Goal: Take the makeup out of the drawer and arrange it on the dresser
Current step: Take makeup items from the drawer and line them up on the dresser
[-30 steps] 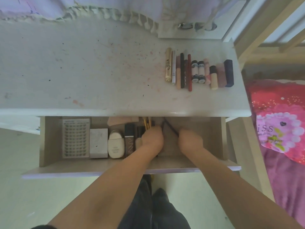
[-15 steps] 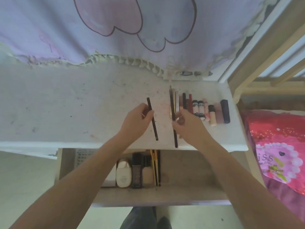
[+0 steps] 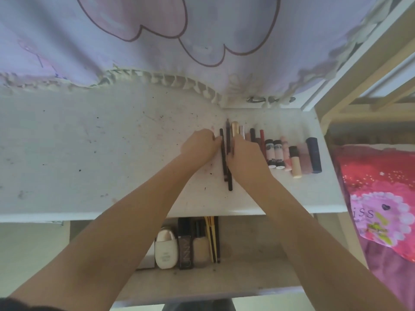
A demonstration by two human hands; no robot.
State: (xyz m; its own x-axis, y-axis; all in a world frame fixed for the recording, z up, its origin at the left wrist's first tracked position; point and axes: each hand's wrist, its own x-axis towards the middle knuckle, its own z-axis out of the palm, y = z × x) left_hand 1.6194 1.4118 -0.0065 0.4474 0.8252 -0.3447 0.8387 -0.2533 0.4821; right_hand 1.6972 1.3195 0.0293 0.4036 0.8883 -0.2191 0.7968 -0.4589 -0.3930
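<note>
Two thin dark makeup pencils lie side by side on the white dresser top (image 3: 89, 153), the shorter pencil (image 3: 223, 160) left of the longer pencil (image 3: 230, 178). My left hand (image 3: 199, 143) pinches the shorter one near its upper end. My right hand (image 3: 244, 153) holds the longer one from the right. Just right of them runs a row of makeup (image 3: 292, 153): a gold tube (image 3: 235, 129), slim sticks, two small bottles (image 3: 274, 154), a beige tube (image 3: 296, 163) and a dark blue lipstick (image 3: 314, 154). The drawer (image 3: 247, 277) below stands pulled out.
Inside the drawer are a white bottle (image 3: 165, 248), a dark tube (image 3: 185, 251), a foundation bottle (image 3: 200, 245) and yellow and black pencils (image 3: 213, 239). A lavender cloth (image 3: 157, 41) hangs behind the dresser. A bed with a red and pink cover (image 3: 381, 198) stands to the right.
Both hands came up out of the drawer, each with a dark pencil, and moved right to the row. The pencils now lie together on the dresser against the row's left end.
</note>
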